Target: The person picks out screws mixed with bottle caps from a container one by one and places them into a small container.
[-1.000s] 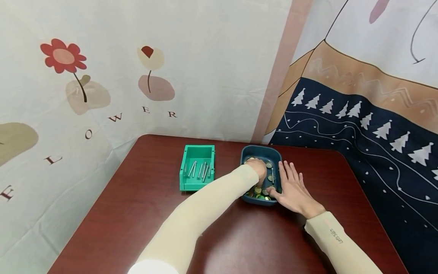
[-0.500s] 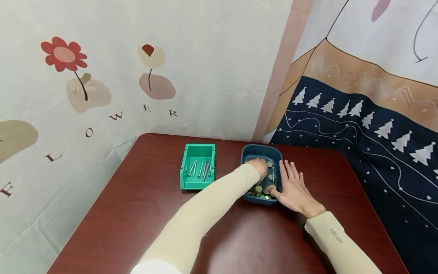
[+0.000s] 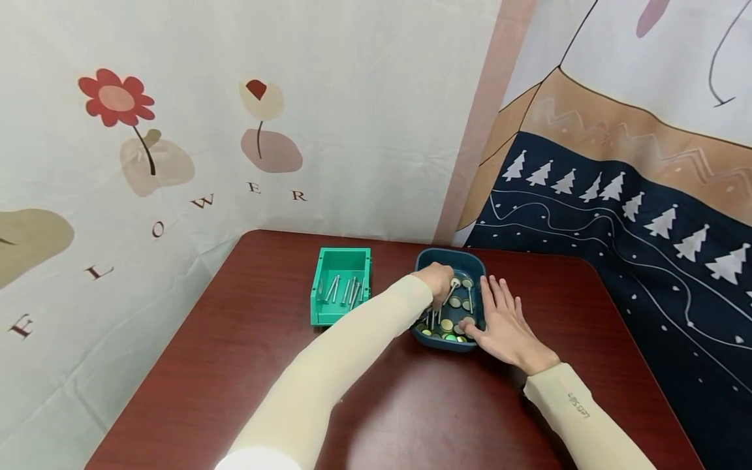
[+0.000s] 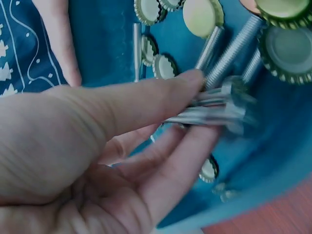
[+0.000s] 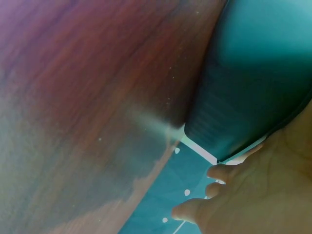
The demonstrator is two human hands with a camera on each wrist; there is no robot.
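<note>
Inside the dark blue bin (image 3: 449, 255), my left hand (image 3: 436, 281) pinches several metal bolts (image 4: 207, 108) between thumb and fingers. Their heads are blurred in the left wrist view. More bolts (image 4: 234, 51) lie just past the thumb tip, among crimped bottle caps (image 4: 202, 17). My right hand (image 3: 506, 326) rests along the bin's right side with its fingers straight and its thumb over the rim. In the right wrist view, the bin's outer wall (image 5: 243, 92) stands beside that hand.
A green bin (image 3: 345, 256) with several bolts (image 3: 354, 290) in it stands left of the blue bin. Both are on a reddish-brown table (image 3: 423, 405). A printed cloth (image 3: 376, 130) hangs right behind the table's back edge.
My left hand has come slightly up and left within the blue bin, and bolts now show below its fingers. More caps are uncovered. The right hand stays in place.
</note>
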